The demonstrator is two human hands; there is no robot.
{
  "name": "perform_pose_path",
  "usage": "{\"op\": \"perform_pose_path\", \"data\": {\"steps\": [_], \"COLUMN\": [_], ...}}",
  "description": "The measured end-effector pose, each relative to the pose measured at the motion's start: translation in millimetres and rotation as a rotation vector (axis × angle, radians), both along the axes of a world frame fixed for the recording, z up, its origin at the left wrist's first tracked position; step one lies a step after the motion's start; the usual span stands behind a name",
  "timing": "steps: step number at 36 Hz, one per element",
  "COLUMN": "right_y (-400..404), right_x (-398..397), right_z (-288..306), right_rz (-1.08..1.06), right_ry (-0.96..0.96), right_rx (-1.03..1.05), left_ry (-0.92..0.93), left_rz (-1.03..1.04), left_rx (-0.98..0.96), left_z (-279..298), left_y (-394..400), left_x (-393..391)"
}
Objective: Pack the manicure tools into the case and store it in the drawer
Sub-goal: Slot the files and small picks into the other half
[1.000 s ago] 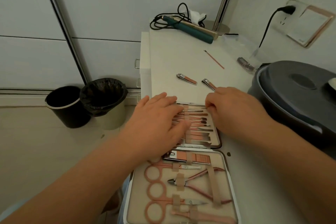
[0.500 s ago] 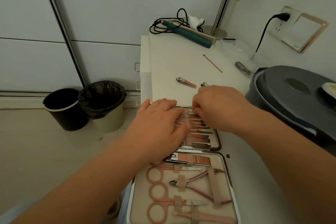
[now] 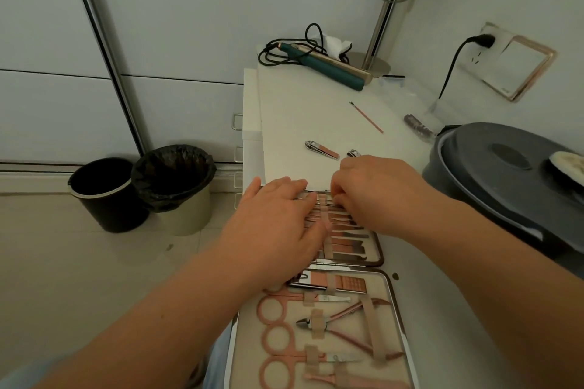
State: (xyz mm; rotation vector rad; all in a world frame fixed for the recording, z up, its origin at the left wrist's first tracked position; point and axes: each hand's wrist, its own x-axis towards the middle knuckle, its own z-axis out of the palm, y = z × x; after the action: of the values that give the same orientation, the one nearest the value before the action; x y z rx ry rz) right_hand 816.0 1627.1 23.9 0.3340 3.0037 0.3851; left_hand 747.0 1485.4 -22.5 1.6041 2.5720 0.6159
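2 waste bins [image 3: 142,189] stand on the floor at the far left, a black one touching a cream one lined with a black bag. Next comes the drawer unit [image 3: 249,123], its metal handles facing the bins. The left hand [image 3: 278,218] lies flat, fingers straight, on the far half of the open manicure case [image 3: 392,309], which sits at the near end of the white tabletop [image 3: 300,110]. The near half holds scissors and nippers under elastic straps. The right hand [image 3: 376,193] bends its fingers down at the far half's upper rows; what they pinch, if anything, I cannot tell. Beyond the hands, 2 nail clippers lie loose: one [image 3: 321,150] in full view, the other [image 3: 353,154] half hidden by the right hand. A thin pink stick [image 3: 366,117] lies farther back, and a grey lidded tub [image 3: 505,174] stands at the far right.
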Motion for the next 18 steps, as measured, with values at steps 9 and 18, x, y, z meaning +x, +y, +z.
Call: {"op": "perform_pose_path", "data": {"steps": [9,18], "right_y": [14,79], "right_x": [-23,-81], "right_z": [12,5], "right_rz": [-0.187,-0.627], "right_ry": [0.343,0.542], "right_rx": [-0.299,-0.56], "left_ry": [-0.043,-0.18], "left_rz": [-0.007,0.055], "left_rx": [0.085,0.366], "left_z": [0,-5], "left_y": [-1,-24], "left_x": [-3,-24]}}
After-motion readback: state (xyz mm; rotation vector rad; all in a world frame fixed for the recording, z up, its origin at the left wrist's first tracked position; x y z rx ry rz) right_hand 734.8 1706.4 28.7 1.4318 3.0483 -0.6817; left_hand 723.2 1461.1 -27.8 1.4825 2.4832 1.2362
